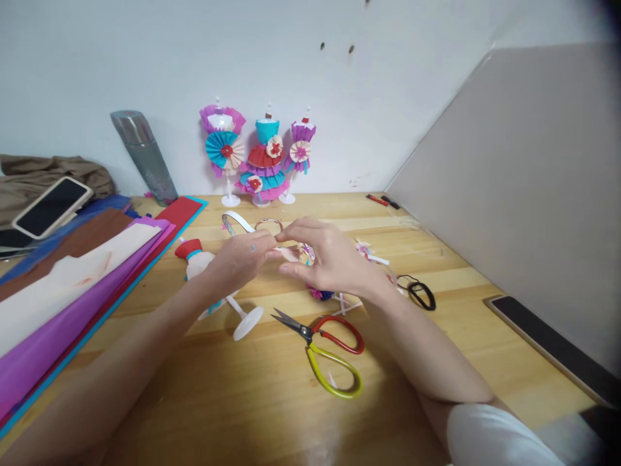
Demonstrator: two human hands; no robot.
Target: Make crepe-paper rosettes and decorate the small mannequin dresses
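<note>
My left hand (pixel 240 259) is closed, its thumb and fingers pinching a small pale paper piece (pixel 290 254) above the table. My right hand (pixel 325 252) arches over the same piece, with index finger and thumb apart and their tips close to the left fingertips. Colourful scraps (pixel 306 254) show in the gap under the right hand; whether it touches them is unclear. Below the hands lie scissors (pixel 305 333) with one red and one yellow handle, blades slightly apart. A small dress-form stand (pixel 248 323) with red and white paper lies tipped beneath my left forearm.
Three decorated dress forms (pixel 266 155) stand by the wall. On the left are coloured paper sheets (pixel 97 259), a phone (pixel 53 207) and a leaning flask (pixel 145 155). A white curved band (pixel 237 220), a black hair tie (pixel 422 294) and a dark flat device (pixel 548 343) lie around.
</note>
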